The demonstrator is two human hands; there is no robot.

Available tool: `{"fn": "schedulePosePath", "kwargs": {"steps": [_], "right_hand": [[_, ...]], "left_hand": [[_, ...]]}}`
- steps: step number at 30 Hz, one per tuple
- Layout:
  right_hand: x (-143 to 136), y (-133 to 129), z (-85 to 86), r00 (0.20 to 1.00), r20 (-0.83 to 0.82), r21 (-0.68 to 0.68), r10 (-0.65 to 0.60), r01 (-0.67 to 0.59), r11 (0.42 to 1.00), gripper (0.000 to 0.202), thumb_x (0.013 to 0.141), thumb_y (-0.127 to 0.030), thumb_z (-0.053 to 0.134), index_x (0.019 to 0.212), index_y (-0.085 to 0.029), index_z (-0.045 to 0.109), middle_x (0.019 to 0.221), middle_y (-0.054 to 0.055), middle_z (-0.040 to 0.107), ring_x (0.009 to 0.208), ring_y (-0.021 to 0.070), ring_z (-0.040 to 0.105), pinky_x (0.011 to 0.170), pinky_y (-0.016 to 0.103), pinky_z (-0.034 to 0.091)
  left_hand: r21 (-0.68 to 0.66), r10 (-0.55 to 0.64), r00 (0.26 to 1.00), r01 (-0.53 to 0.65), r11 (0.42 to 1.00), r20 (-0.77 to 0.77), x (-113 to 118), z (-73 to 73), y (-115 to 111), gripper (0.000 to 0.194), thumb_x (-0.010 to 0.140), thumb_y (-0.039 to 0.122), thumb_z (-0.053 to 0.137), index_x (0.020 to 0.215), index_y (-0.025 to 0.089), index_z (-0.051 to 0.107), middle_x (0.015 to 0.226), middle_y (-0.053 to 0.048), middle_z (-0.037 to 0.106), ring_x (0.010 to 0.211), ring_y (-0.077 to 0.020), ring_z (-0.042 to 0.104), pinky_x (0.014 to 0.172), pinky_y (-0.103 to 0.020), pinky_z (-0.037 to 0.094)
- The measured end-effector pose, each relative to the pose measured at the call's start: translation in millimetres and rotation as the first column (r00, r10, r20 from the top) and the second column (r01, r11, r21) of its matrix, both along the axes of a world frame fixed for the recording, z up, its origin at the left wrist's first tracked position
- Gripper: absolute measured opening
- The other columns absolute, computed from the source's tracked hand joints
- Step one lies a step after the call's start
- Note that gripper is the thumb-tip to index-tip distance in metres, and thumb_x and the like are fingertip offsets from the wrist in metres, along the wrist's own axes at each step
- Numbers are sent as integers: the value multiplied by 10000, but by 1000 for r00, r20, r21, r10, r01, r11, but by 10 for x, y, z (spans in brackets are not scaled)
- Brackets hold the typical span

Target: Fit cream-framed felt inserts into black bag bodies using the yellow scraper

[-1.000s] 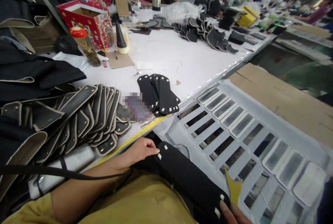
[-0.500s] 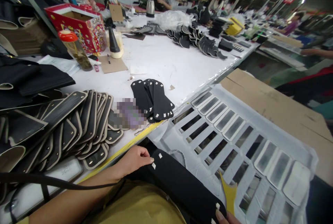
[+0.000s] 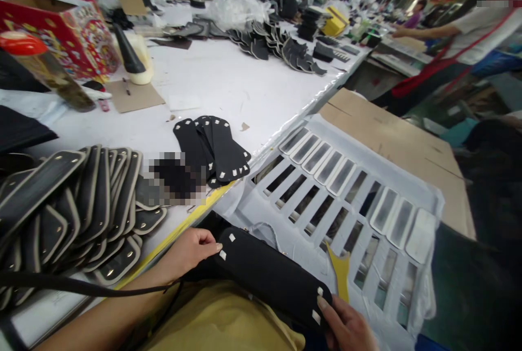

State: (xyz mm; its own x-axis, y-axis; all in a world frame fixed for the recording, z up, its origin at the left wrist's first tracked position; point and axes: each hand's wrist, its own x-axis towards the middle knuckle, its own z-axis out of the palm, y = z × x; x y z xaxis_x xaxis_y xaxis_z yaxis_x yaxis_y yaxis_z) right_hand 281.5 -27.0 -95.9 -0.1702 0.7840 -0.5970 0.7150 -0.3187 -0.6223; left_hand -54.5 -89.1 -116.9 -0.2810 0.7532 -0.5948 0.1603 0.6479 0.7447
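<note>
A long black panel (image 3: 265, 275) with small white tabs at both ends lies across my lap. My left hand (image 3: 196, 250) is closed at its left end, thumb and finger pinched beside a white tab. At the other end my right hand (image 3: 346, 321) grips the panel, the thumb on top near a white tab and the other fingers partly hidden. Several similar black panels (image 3: 228, 150) with white tabs lie overlapped on the white table (image 3: 204, 79). Left of them is a pile of dark, light-edged pieces (image 3: 93, 199).
To the right stands a grey slotted tray (image 3: 326, 177) holding pale rectangular pieces, with a yellow tool (image 3: 340, 272) at its near edge. Cardboard (image 3: 391, 144) lies behind it. A red box (image 3: 61, 30) and a red-capped bottle (image 3: 53, 74) stand back left. A person is at the upper right.
The view has turned right, so the table things appear further left. My right hand and the panel's right end now show more fully. Both hands still hold the panel.
</note>
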Motion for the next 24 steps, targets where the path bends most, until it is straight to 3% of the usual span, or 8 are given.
{"fn": "schedulePosePath", "kwargs": {"steps": [7, 15, 24], "right_hand": [[39, -46, -34, 999, 4, 14, -32, 32, 999, 385, 792, -515, 465, 582, -206, 373, 453, -60, 430, 368, 79, 394, 392, 209, 278], [89, -74, 42, 986, -115, -72, -118, 110, 991, 343, 795, -450, 468, 582, -184, 434, 461, -51, 457, 357, 63, 383, 389, 196, 280], [208, -87, -26, 979, -171, -86, -113, 100, 991, 296, 802, -409, 487, 627, -171, 470, 482, -47, 491, 349, 52, 401, 363, 170, 277]], "left_hand": [[-53, -4, 1000, 5, 999, 19, 5, -123, -31, 381, 632, 524, 627, 595, 153, 547, 474, 58, 424, 435, -80, 351, 429, -190, 244], [-128, 63, 994, -50, 991, 94, 52, -102, -42, 443, 584, 571, 657, 623, 164, 488, 439, 102, 296, 342, -33, 211, 367, -172, 106], [-202, 78, 990, -54, 978, 115, -26, -230, -87, 467, 539, 576, 692, 676, 160, 531, 395, 103, 281, 322, -32, 239, 334, -142, 126]]}}
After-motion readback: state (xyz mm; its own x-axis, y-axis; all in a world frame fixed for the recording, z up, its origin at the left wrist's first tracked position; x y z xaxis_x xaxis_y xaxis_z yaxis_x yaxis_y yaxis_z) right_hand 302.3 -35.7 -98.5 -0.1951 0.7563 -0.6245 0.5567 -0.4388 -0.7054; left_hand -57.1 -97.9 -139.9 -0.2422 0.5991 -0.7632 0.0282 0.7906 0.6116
